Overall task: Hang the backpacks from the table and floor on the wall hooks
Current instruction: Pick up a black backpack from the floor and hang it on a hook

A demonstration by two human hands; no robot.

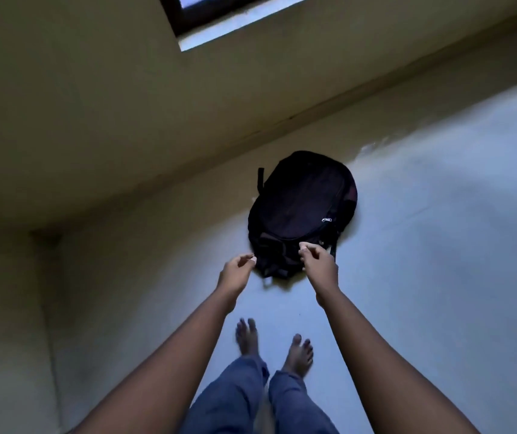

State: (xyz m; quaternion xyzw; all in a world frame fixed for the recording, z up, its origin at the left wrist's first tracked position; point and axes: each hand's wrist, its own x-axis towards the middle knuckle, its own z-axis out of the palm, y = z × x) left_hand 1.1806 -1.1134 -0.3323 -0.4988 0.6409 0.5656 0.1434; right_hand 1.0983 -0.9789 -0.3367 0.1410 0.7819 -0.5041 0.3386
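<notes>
A black backpack (pixel 301 211) lies flat on the pale floor close to the base of the wall, its top handle and straps at the near end. My left hand (pixel 235 272) hovers just left of that near end, fingers loosely curled and holding nothing. My right hand (pixel 319 261) reaches over the near right corner of the backpack, fingers loosely bent, thumb and forefinger close together above the straps; I cannot tell whether it touches the fabric. No wall hooks are in view.
A beige wall (pixel 125 120) runs behind the backpack, with a dark-framed window (pixel 207 14) at the top. The wall turns a corner at the left (pixel 41 245). My bare feet (pixel 272 346) stand on the floor just short of the backpack.
</notes>
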